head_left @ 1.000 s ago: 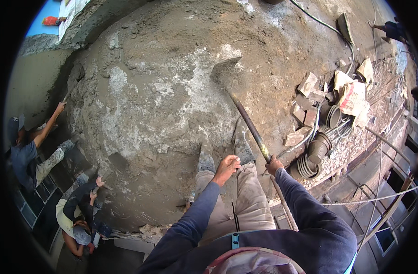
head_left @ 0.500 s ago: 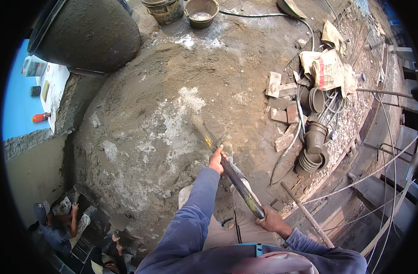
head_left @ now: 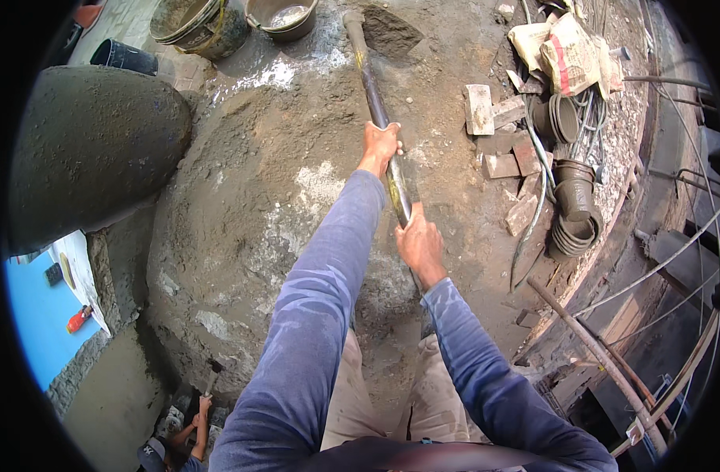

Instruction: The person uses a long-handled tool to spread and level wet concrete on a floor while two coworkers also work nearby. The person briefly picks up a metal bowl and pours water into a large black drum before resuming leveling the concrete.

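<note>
My left hand (head_left: 382,146) is wrapped round the dark, yellow-marked shaft of a long-handled hoe (head_left: 373,90). Lower on the same shaft, closer to my body, my right hand (head_left: 423,245) grips it too. The hoe reaches away from me, its mud-coated blade (head_left: 391,35) by the far edge of the mound. Grey-brown wet mortar (head_left: 242,181) spreads in a broad heap under and left of my arms, with pale patches on its surface.
Buckets (head_left: 285,20) stand at the far side, and a big mud-covered drum (head_left: 100,149) is at left. Bricks (head_left: 479,110), torn sacks (head_left: 572,55), stacked pails (head_left: 572,208) and hoses lie at right. A pole (head_left: 588,346) slants there. Another person (head_left: 175,448) works at lower left.
The hoe has swung forward, its head now far from me with the blade showing. Both hands have moved away from my body, the right one from near my waist to closer behind the left.
</note>
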`<control>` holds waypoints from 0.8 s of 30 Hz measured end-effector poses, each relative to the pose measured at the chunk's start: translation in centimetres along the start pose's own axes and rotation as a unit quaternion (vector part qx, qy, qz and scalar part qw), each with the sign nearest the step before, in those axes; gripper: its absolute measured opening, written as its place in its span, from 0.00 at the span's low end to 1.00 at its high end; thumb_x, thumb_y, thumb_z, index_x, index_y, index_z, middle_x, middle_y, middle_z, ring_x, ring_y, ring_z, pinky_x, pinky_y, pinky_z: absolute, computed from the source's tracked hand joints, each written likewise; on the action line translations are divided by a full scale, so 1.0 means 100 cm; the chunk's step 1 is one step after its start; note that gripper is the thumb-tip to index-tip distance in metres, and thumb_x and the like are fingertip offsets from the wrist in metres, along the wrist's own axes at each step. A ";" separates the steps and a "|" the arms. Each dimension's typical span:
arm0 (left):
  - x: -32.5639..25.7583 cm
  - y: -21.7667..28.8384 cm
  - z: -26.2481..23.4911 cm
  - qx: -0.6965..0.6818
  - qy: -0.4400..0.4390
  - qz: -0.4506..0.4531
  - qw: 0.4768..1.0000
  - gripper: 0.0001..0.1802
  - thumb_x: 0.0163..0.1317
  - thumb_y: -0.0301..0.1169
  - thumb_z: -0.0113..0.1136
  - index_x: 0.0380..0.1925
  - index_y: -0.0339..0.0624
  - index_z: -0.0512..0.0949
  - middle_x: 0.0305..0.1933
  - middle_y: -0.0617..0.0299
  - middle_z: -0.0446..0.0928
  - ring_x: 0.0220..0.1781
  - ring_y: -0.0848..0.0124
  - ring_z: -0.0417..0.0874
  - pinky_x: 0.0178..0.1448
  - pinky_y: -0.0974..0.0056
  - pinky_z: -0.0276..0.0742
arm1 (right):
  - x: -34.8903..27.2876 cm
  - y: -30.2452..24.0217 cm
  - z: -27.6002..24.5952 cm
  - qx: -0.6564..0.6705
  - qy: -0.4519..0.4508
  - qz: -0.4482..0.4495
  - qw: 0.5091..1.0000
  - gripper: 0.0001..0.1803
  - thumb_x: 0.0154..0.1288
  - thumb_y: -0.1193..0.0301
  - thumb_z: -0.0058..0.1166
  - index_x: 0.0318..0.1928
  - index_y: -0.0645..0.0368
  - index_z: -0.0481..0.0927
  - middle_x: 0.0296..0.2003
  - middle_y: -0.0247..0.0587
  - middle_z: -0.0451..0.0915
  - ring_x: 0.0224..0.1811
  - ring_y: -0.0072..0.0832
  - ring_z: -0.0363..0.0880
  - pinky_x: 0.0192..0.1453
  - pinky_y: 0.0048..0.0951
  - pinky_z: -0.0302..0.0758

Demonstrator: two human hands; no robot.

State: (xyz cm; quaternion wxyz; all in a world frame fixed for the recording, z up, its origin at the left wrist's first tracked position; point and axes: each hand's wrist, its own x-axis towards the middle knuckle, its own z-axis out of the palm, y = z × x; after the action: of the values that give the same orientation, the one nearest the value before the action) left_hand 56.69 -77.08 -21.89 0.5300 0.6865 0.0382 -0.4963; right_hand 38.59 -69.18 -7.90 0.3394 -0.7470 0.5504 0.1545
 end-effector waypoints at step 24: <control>-0.248 -0.099 -0.203 -0.003 0.154 -0.264 0.952 0.20 0.62 0.23 0.66 0.44 0.39 0.62 0.30 0.56 0.73 0.19 0.70 0.75 0.18 0.63 0.73 | -0.344 0.009 0.027 0.224 -0.327 0.184 0.899 0.24 0.60 0.59 0.66 0.52 0.61 0.77 0.37 0.57 0.83 0.41 0.54 0.84 0.46 0.46 0.79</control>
State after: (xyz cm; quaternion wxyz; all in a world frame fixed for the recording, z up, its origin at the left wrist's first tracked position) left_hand 51.44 -45.50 -11.90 0.3700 0.7184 0.3013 -0.5062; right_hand 26.25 -42.84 10.61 0.6242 -0.4438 0.5565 0.3219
